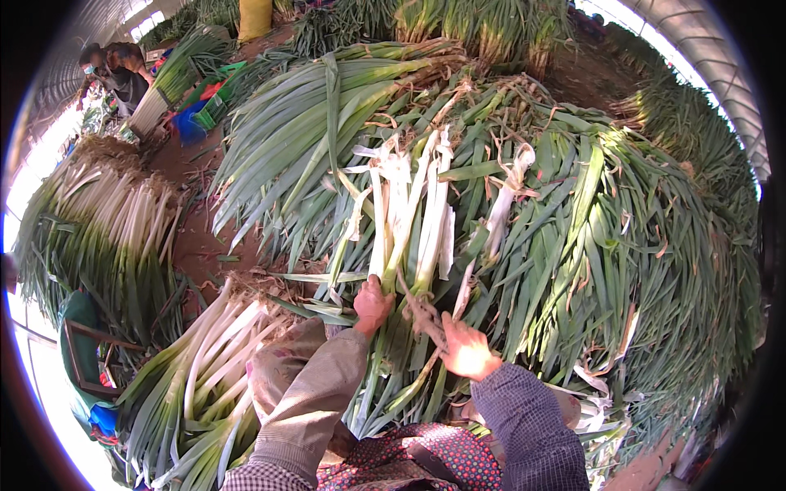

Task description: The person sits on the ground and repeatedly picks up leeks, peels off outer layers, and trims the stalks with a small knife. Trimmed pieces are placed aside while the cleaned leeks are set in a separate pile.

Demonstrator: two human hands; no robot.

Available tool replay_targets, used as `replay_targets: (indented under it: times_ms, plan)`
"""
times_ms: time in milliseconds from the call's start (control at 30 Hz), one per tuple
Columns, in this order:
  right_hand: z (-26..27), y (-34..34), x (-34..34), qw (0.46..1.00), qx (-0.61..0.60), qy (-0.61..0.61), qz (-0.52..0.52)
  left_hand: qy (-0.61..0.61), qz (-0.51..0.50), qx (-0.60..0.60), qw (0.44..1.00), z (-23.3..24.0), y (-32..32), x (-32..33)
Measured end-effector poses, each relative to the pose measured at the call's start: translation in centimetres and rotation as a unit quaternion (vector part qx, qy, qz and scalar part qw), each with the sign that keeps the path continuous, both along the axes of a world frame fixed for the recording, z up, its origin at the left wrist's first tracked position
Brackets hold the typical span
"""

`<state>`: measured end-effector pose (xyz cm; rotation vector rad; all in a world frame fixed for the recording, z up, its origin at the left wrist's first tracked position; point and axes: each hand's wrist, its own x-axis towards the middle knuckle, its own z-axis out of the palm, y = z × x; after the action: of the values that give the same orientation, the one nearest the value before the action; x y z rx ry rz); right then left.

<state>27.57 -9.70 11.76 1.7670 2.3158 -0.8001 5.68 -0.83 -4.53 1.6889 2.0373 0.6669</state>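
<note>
In front of me lies a big heap of green-leaved leeks or large scallions point(552, 245), with several white stalks point(399, 202) on top near the middle. My left hand point(373, 305) is closed around a stalk at the lower end of its white part. Just to its right, my right hand point(465, 347) grips a brownish, rough, cord-like or root-like thing point(425, 316) that reaches up toward the stalks; what it is exactly I cannot tell. A pale stalk with peeling skin point(505, 202) lies further right on the heap.
Trimmed white-stalked bundles lie at my left, one near my knee point(215, 350) and one beyond point(116, 215). A wooden frame point(92, 356) stands at far left. A person point(120, 73) is at the upper left beside a green crate point(214, 110). Upright bundles point(485, 37) stand behind the heap.
</note>
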Motion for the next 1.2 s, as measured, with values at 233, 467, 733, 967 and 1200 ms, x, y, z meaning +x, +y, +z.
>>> replay_targets:
  times_ms: [233, 467, 733, 967, 1200]
  plan:
    - [2.4, 10.0, 0.1, 0.997, 0.021, -0.031, -0.066, 0.007, -0.046, -0.026, 0.999, 0.0, 0.4, -0.4]
    - [4.2, 17.0, 0.0, 0.989, 0.084, 0.019, -0.12, 0.001, -0.043, -0.054, 0.998, 0.9, 0.2, -0.2]
    - [3.9, 18.8, 0.9, 0.976, 0.086, 0.053, -0.191, -0.004, -0.041, -0.051, 0.998, 1.5, -0.3, -0.9]
    - [4.5, 16.1, 2.6, 0.97, 0.06, 0.071, -0.224, 0.057, -0.035, -0.034, 0.997, 2.0, -0.7, -0.5]
    - [3.0, 5.9, 5.9, 0.988, 0.012, 0.088, -0.127, -0.067, -0.107, 0.148, 0.981, 4.2, -2.2, 3.8]
